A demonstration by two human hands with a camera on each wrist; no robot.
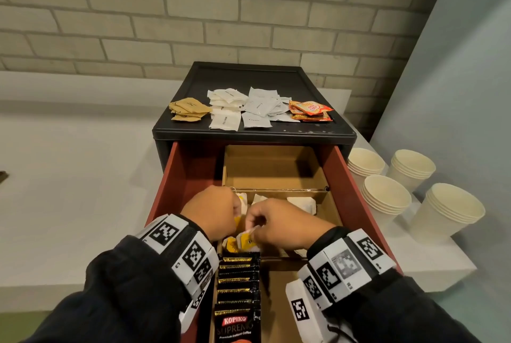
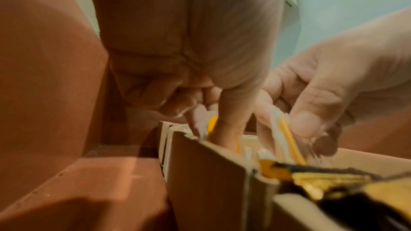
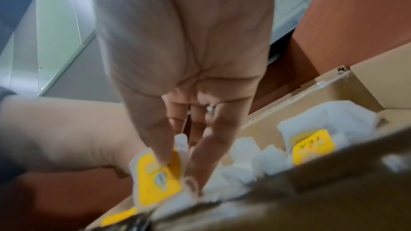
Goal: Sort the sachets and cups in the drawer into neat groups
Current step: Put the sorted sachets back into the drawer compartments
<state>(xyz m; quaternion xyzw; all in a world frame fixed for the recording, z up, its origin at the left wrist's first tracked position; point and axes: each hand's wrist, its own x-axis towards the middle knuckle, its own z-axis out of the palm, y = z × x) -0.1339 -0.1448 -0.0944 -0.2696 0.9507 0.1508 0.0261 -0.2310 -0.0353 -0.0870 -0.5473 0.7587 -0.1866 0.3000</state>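
Reaching into the open red drawer (image 1: 336, 176), both hands are working over the middle cardboard compartment (image 1: 329, 205), where white-and-yellow tea bags are lying loose. The right hand (image 1: 287, 225) is pinching one yellow-tagged tea bag (image 3: 159, 180) between thumb and forefinger, lifted just above the others. The left hand (image 1: 211, 214) is sitting just beside it, touching or nearly so, with its fingers curled down among the tea bags; in the left wrist view its fingers (image 2: 224, 129) are dipping behind the cardboard wall against a yellow-and-white bag (image 2: 212, 124), and they seem to be gripping it, though the hold itself is partly hidden.

Nearer the person than the hands, a row of black coffee sachets (image 1: 239, 287) is standing upright on edge in the front compartment. Beyond the hands, the back cardboard compartment (image 1: 272, 168) is lying in shadow.

Farther off, on top of the black cabinet (image 1: 254, 132), four groups are lying side by side: brown sachets (image 1: 189, 110), white sachets (image 1: 225, 110), pale creamer sachets (image 1: 261, 107) and orange sachets (image 1: 311, 111).

Well off to the side of the right hand, four stacks of cream paper cups (image 1: 387, 199) are standing upright on the white worktop (image 1: 442, 259), close together beside the drawer.

Both wrists are wearing white bands with black square markers (image 1: 182, 246) over dark sleeves.
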